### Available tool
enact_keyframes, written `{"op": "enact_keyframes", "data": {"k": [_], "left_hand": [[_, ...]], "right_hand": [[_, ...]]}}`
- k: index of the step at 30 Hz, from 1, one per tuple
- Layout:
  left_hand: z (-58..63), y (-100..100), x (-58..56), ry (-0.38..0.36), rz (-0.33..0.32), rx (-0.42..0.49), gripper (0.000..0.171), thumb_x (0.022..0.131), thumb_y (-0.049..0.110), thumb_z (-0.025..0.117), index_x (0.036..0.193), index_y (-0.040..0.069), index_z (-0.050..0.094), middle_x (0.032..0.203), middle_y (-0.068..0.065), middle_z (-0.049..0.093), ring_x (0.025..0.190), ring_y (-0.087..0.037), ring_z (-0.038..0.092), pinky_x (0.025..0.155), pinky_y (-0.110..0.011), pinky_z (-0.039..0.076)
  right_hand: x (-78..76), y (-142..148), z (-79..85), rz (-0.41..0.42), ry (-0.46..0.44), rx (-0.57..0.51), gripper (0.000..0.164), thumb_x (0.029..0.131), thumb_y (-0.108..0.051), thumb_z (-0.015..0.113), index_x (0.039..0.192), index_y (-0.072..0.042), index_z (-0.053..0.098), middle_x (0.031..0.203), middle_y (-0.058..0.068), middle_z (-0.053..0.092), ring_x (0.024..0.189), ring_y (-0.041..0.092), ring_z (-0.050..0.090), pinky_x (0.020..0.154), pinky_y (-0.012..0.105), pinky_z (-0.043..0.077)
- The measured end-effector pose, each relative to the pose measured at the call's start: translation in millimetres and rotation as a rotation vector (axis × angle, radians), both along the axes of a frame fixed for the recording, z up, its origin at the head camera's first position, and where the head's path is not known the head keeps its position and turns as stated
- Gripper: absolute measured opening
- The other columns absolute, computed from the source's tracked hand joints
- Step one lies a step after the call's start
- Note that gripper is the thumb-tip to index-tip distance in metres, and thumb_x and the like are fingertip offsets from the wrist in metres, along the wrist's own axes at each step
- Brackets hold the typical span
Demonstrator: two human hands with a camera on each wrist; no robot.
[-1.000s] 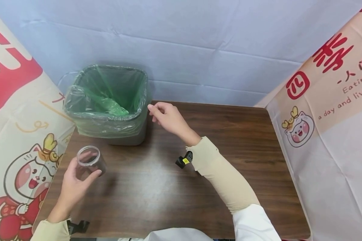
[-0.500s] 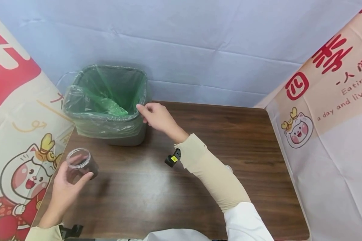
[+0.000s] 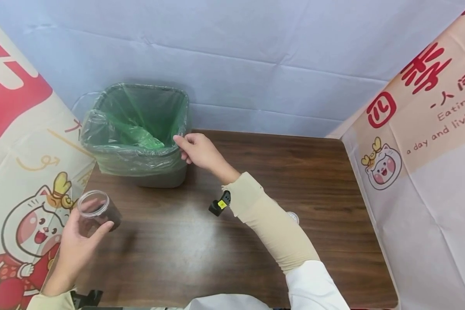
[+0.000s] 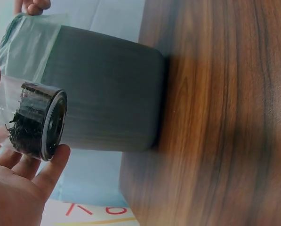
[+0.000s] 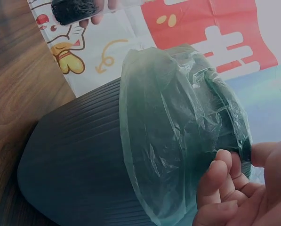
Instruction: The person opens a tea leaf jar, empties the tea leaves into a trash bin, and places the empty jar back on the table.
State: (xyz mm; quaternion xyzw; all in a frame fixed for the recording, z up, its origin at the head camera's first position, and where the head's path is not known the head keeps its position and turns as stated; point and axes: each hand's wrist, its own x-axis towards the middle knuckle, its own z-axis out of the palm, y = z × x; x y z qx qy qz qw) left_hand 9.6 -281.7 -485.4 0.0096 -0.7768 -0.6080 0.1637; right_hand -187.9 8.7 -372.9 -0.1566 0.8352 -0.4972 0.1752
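My left hand (image 3: 75, 241) grips a clear plastic jar (image 3: 100, 211), its uncovered mouth tilted up toward the camera. Dark, dry leaf-like bits (image 4: 27, 125) lie at the bottom of the jar in the left wrist view. A grey trash can (image 3: 164, 181) lined with a thin green plastic bag (image 3: 139, 165) stands beyond the jar, at the back left of the table. At the can's near right corner, my right hand (image 3: 201, 150) pinches the bag-covered rim. The right wrist view has its thumb and curled fingers (image 5: 220, 174) on either side of that rim.
The brown wooden table (image 3: 333, 193) extends to the right. A small clear round lid (image 3: 293, 217) peeks out beside the right forearm. A pale blue cloth (image 3: 255, 64) hangs behind, and printed banners (image 3: 422, 172) flank both sides.
My right hand has moved left from beside the can onto its rim and now pinches it. My left hand has shifted left and slightly down with the jar. The lid has come into view.
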Motion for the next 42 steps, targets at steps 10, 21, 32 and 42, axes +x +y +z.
{"op": "enact_keyframes", "data": {"k": [10,21,32,42], "left_hand": [[8.3,-11,-4.4,-0.015,0.054,-0.085,0.071,0.075,-0.028,0.069,0.140,-0.006,0.050,0.126,0.006,0.065,0.087,-0.006,0.061,0.080,-0.011,0.049],[33.9,-25,-20.8,0.027,0.101,-0.199,0.066,0.076,-0.023,0.073,0.134,0.001,0.056,0.117,0.013,0.066,0.085,-0.004,0.060,0.075,-0.010,0.045],[71.9,-42,-42.6,0.075,0.141,-0.256,0.048,0.079,-0.015,0.075,0.123,-0.001,0.063,0.104,0.011,0.063,0.082,-0.005,0.054,0.074,-0.013,0.040],[90.6,-42,-59.5,0.034,0.195,-0.298,0.043,0.079,-0.004,0.081,0.112,0.020,0.065,0.080,0.005,0.053,0.073,-0.009,0.045,0.063,-0.017,0.035]], "right_hand": [[0.5,0,-0.1,0.000,-0.029,-0.040,0.045,0.106,-0.042,0.054,0.076,-0.009,0.057,0.069,0.005,0.059,0.063,0.017,0.054,0.063,0.028,0.040],[-1.4,0,-2.4,-0.007,-0.035,-0.035,0.045,0.106,-0.043,0.054,0.076,-0.009,0.057,0.067,0.003,0.057,0.062,0.017,0.053,0.062,0.028,0.040],[-0.8,-2,-0.4,-0.013,-0.055,-0.050,0.046,0.105,-0.043,0.054,0.075,-0.009,0.055,0.066,0.002,0.054,0.062,0.017,0.053,0.059,0.028,0.038],[-0.9,-1,-2.4,-0.011,-0.055,-0.037,0.046,0.105,-0.044,0.054,0.076,-0.009,0.055,0.068,0.004,0.055,0.062,0.017,0.053,0.058,0.028,0.037]]}}
